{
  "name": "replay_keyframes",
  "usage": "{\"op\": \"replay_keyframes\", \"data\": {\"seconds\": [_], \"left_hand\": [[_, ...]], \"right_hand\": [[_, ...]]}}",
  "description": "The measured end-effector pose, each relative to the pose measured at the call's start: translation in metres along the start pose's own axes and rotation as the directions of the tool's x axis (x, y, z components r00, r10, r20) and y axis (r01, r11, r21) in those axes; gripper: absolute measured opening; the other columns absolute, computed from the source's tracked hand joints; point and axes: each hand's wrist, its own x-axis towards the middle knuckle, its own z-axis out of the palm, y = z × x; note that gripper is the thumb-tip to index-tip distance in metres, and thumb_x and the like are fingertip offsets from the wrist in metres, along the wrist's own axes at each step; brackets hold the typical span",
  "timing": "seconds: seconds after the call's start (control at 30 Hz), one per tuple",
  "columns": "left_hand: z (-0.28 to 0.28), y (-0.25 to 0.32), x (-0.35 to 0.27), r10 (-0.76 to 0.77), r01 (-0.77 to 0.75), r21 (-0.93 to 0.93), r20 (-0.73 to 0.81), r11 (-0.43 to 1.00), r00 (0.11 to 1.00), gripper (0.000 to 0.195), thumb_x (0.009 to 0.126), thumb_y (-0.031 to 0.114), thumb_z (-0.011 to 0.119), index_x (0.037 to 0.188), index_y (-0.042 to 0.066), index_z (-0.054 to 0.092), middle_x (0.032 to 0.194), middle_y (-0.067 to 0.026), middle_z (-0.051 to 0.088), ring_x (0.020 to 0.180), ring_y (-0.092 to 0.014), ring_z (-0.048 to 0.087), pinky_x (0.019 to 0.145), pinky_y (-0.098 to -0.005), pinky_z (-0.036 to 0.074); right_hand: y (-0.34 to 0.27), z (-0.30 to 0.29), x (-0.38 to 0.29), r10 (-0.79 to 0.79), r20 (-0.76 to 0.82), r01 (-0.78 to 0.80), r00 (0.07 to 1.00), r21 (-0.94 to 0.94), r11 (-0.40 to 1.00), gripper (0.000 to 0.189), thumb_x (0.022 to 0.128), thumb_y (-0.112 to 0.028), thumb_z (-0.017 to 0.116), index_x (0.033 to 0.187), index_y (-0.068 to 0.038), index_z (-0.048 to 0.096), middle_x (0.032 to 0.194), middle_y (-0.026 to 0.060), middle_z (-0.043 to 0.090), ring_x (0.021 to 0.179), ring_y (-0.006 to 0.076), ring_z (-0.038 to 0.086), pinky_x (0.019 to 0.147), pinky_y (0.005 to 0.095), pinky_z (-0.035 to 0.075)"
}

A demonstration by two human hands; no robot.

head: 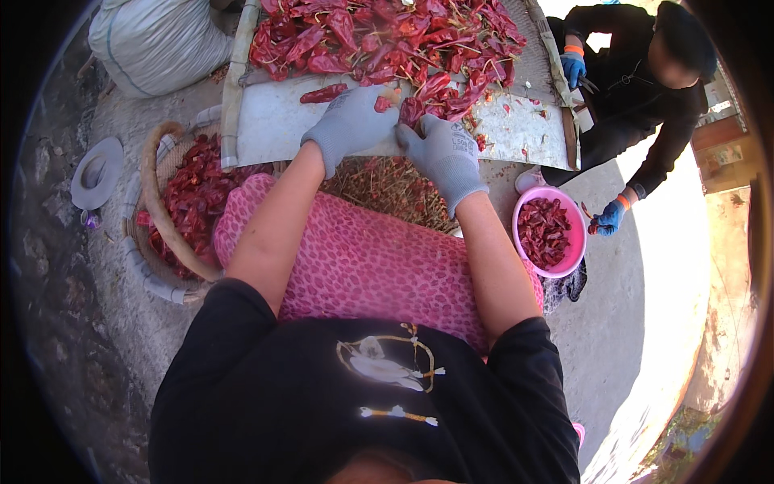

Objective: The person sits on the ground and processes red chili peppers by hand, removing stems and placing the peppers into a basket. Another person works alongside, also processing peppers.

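Observation:
My left hand (357, 124) wears a grey knit glove and grips a piece of dried red chili (383, 104) at its fingertips. Close beside it, my right hand (446, 148), in a matching glove, has its thumb and fingers around the end of a dried red chili pepper (412, 110). Both hands are over the near edge of a tray with a pale sheet (272, 130). A large heap of dried chilies (387, 39) covers the tray's far part, and a single chili (323, 94) lies left of my left hand.
Pink leopard-patterned cloth (375, 260) covers my lap. A handled basket (138, 227) of chilies stands left, near a white sack (160, 48) and a pale ring (97, 172). On the right, a co-worker (629, 85) in blue gloves holds scissors beside a pink basin (582, 227) of chili pieces.

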Motion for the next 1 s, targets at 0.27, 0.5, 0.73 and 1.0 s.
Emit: {"op": "replay_keyframes", "data": {"seconds": [0.27,0.5,0.73,1.0], "left_hand": [[0.018,-0.004,0.004,-0.086,0.086,-0.297,0.014,0.951,0.996,0.057,0.091,0.029,0.068,0.138,-0.002,0.061,0.112,-0.0188,0.074,0.099,-0.028,0.072,0.087,-0.0375,0.056],[0.016,0.016,-0.001,-0.149,0.18,-0.66,0.104,0.729,0.983,0.035,0.097,0.025,0.068,0.126,0.005,0.064,0.082,-0.0004,0.065,0.065,-0.007,0.056,0.05,-0.0256,0.046],[0.0,0.042,-0.016,-0.048,0.156,-0.516,0.216,0.842,0.975,0.037,0.096,0.024,0.068,0.128,0.005,0.065,0.085,-0.0011,0.066,0.069,-0.007,0.059,0.052,-0.0247,0.048],[0.014,0.05,-0.019,0.068,0.081,-0.491,0.28,0.868,0.958,0.034,0.096,0.024,0.068,0.123,0.004,0.07,0.085,-0.0029,0.068,0.069,-0.008,0.059,0.059,-0.0269,0.048]], "right_hand": [[0.016,0.024,0.014,0.063,-0.061,-0.04,0.996,0.322,0.946,0.032,0.099,-0.038,0.061,0.105,-0.007,0.069,0.095,0.0218,0.073,0.094,0.0411,0.071,0.084,0.0503,0.054],[0.027,0.022,0.01,-0.133,-0.307,0.273,0.942,0.477,0.835,0.021,0.101,-0.023,0.061,0.112,-0.006,0.068,0.095,0.0151,0.074,0.088,0.0286,0.072,0.08,0.0403,0.055],[0.028,-0.028,-0.013,-0.148,-0.354,0.37,0.923,0.717,0.591,0.033,0.097,-0.015,0.067,0.127,-0.001,0.066,0.102,0.0046,0.072,0.093,0.0099,0.066,0.087,0.0272,0.054],[0.035,-0.037,-0.026,-0.089,-0.222,0.227,0.971,0.732,0.642,0.02,0.099,-0.016,0.068,0.11,0.001,0.072,0.094,0.003,0.073,0.085,0.0083,0.065,0.081,0.0258,0.054]]}}
